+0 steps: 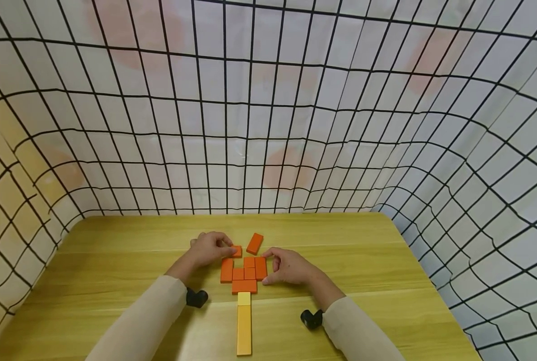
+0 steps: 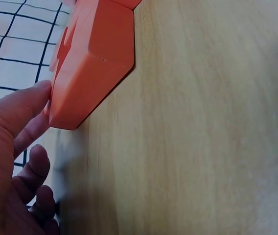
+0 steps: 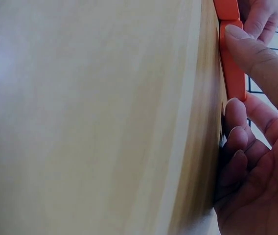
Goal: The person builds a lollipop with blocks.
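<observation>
Flat orange blocks lie grouped on the wooden table. My left hand [image 1: 209, 248] pinches a small orange block [image 1: 238, 252] at the group's upper left, partly hidden by the fingertips. Below that stands an upright orange block [image 1: 226, 271]. My right hand [image 1: 292, 266] holds the rightmost orange block [image 1: 261, 268] between thumb and index finger, one at each end. The right wrist view shows that thumb [image 3: 239, 36] against the block's near end, the other fingers loosely curled. A wide orange block [image 1: 244, 287] forms the group's lower edge.
A loose orange block [image 1: 255, 243] lies tilted beyond the group. Below it, a yellow square block [image 1: 243, 299] and longer yellow-orange strip [image 1: 244, 331] run toward me. Black wire mesh [image 1: 245, 135] surrounds the table's [image 1: 363, 240] back and sides.
</observation>
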Tool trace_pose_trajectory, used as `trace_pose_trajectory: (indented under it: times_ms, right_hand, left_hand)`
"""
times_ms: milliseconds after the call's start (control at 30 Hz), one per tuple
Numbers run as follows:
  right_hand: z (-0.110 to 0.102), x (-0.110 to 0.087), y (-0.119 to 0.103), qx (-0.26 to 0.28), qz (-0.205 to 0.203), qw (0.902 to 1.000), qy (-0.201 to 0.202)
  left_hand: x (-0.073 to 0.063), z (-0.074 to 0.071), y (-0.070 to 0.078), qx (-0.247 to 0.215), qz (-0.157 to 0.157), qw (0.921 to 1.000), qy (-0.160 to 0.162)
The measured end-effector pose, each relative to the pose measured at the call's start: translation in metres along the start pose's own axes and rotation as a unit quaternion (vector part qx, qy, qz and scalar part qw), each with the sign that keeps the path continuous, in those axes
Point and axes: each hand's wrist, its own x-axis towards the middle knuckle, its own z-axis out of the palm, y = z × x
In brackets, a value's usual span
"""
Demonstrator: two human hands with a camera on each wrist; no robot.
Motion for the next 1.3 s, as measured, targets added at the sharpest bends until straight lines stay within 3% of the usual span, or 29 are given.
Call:
trace_pose_trajectory:
  times_ms: [400,933,1300]
  right_hand:
    - [-0.0004,0.0011,0.0006,-0.009,0.005,1.0000,0.001]
    - [-0.0012,0.0002,-0.0005,-0.008,-0.005,1.0000,-0.003]
    - [-0.0006,-0.0004,0.0016,-0.007,-0.016,0.9998,0.002]
  left_hand:
    - [-0.0014,0.0008,0.0039,0.005,0.014,0.9999,-0.003]
    - [-0.0011,0.0007,0.0030,0.007,0.010,0.9999,-0.004]
    - [-0.0022,0.0016,0.0016,0.003,0.002,0.9998,-0.022]
